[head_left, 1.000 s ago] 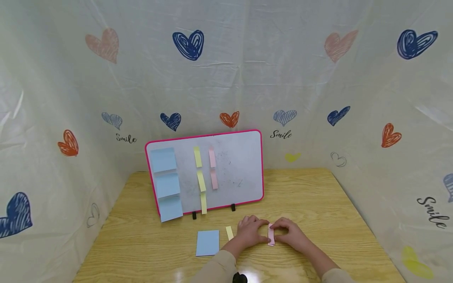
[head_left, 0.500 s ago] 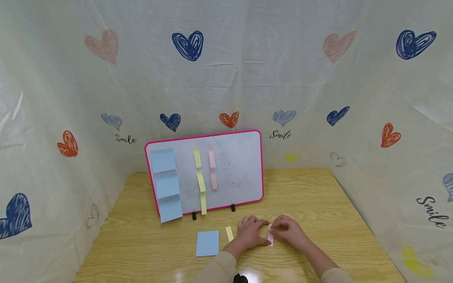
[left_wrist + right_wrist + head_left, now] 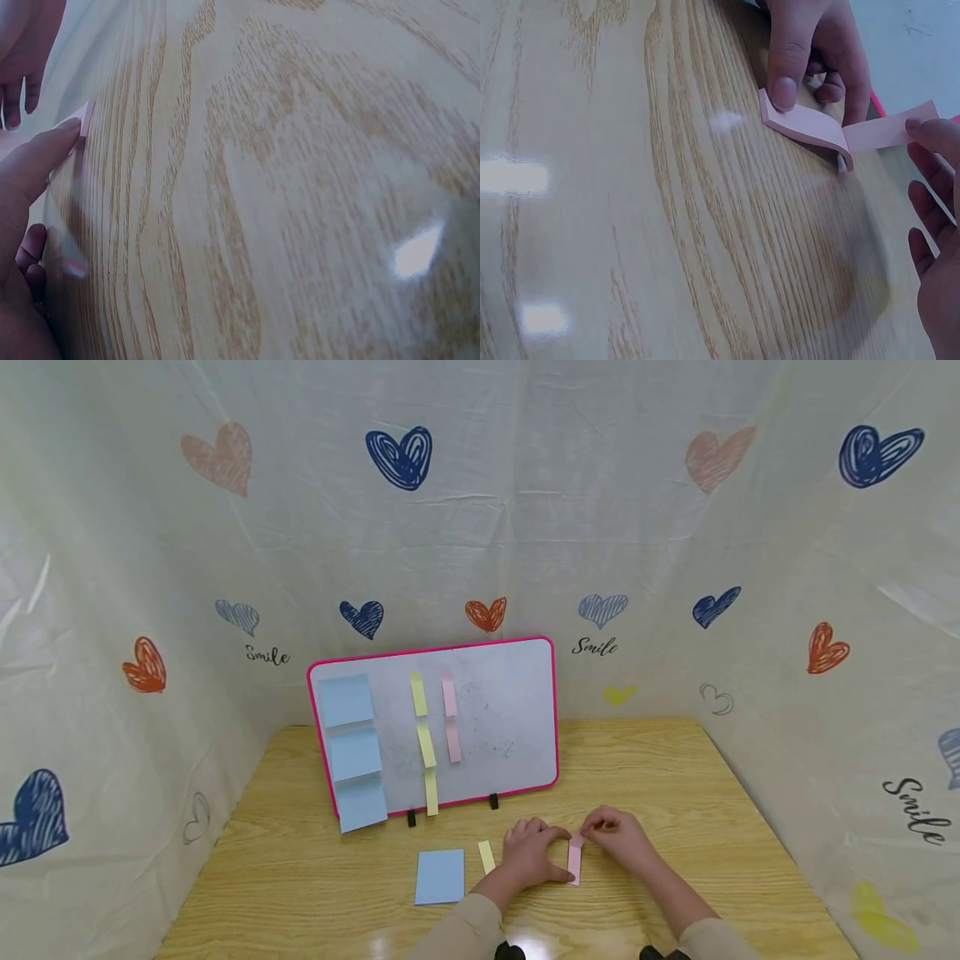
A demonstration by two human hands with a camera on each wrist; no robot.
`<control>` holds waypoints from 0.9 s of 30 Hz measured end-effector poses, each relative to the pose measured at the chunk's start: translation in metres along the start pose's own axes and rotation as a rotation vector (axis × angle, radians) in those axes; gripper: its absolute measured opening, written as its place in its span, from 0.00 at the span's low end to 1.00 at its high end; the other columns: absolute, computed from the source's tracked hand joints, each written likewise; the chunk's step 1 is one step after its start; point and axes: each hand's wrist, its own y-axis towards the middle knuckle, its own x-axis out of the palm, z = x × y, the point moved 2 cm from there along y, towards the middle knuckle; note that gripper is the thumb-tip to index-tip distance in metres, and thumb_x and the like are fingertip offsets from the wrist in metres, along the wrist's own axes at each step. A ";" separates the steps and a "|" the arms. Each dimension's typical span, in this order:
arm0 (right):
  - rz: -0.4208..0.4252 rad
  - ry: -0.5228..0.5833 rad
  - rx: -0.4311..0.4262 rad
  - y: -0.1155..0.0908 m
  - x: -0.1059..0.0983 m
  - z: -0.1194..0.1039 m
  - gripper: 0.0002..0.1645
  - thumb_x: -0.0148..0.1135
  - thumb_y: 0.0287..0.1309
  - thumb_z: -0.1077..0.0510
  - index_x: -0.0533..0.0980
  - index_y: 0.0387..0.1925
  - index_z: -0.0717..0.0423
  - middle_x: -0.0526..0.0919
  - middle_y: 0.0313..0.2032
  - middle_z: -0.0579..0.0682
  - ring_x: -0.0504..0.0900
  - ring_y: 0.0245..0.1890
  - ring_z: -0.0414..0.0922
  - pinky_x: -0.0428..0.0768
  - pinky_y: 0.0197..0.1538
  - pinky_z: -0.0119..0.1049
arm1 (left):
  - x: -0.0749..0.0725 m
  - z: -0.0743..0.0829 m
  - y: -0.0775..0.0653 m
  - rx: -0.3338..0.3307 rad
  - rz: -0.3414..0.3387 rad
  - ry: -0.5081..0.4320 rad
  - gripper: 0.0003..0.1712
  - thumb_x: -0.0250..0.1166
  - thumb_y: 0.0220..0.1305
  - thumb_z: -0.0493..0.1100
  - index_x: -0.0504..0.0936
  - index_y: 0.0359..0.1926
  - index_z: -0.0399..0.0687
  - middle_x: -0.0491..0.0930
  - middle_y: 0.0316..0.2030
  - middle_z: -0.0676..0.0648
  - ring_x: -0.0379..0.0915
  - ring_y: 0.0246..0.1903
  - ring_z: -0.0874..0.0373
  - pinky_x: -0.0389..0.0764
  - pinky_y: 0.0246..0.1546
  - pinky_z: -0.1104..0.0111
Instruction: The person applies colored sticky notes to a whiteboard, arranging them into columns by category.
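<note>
My left hand grips a small pad of narrow pink sticky notes by its two ends, above the table. Its thumb presses on the near end, and the right wrist view shows the pad bowed. Between thumb and index finger, my right hand pinches the free end of the top pink sticky note. That note is lifted back from the pad and still meets it at the far edge. The other fingers of my right hand are loosely bent. In the left wrist view only a corner of the pad shows.
A pink-framed whiteboard leans at the back on black feet. It carries three blue notes, three yellow strips and two pink strips. Left of my hands lie a blue pad and a yellow pad, partly behind my left arm.
My right hand has gone from holding the pink pad's side to pinching its top note, and has moved slightly up and right, lifting the note. My left hand stays in place.
</note>
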 end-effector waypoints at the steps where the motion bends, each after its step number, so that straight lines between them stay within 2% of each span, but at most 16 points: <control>1: 0.006 -0.012 0.018 0.002 0.000 0.004 0.03 0.66 0.59 0.64 0.82 0.31 0.62 0.83 0.34 0.50 0.78 0.37 0.41 0.74 0.43 0.34 | 0.000 0.000 0.000 0.000 -0.001 -0.002 0.35 0.75 0.42 0.68 0.79 0.55 0.74 0.63 0.35 0.62 0.53 0.35 0.64 0.58 0.36 0.69; 5: 0.030 -0.021 0.068 0.006 0.000 0.013 0.03 0.69 0.58 0.60 0.83 0.31 0.56 0.83 0.35 0.46 0.77 0.37 0.41 0.74 0.43 0.35 | -0.001 0.000 -0.001 -0.001 -0.001 -0.003 0.34 0.75 0.42 0.67 0.79 0.55 0.74 0.62 0.35 0.62 0.53 0.35 0.64 0.58 0.36 0.68; 10: 0.058 0.001 0.091 0.009 -0.001 0.014 0.02 0.69 0.57 0.61 0.83 0.29 0.54 0.84 0.33 0.47 0.75 0.36 0.43 0.73 0.40 0.36 | -0.001 0.000 -0.002 -0.002 -0.001 0.007 0.35 0.75 0.43 0.67 0.79 0.55 0.74 0.61 0.35 0.62 0.53 0.35 0.64 0.58 0.36 0.69; 19: 0.076 -0.061 0.090 0.016 -0.006 0.016 0.03 0.69 0.57 0.60 0.84 0.29 0.52 0.85 0.32 0.44 0.78 0.38 0.42 0.71 0.50 0.43 | -0.002 0.000 -0.003 0.001 0.001 -0.004 0.36 0.76 0.42 0.67 0.78 0.56 0.73 0.62 0.35 0.62 0.54 0.35 0.64 0.58 0.35 0.69; 23: 0.069 -0.062 0.085 0.019 -0.008 0.015 0.03 0.70 0.57 0.59 0.84 0.29 0.52 0.84 0.33 0.44 0.78 0.39 0.43 0.70 0.50 0.45 | -0.002 -0.001 -0.002 0.004 0.002 -0.001 0.36 0.76 0.42 0.67 0.78 0.56 0.74 0.63 0.36 0.62 0.54 0.36 0.64 0.58 0.36 0.69; 27: 0.051 -0.076 0.066 0.021 -0.011 0.010 0.03 0.70 0.56 0.58 0.84 0.29 0.52 0.85 0.32 0.44 0.78 0.37 0.43 0.70 0.48 0.42 | -0.002 0.000 -0.002 0.005 -0.004 -0.004 0.36 0.76 0.42 0.67 0.78 0.56 0.75 0.63 0.36 0.62 0.54 0.35 0.64 0.58 0.36 0.69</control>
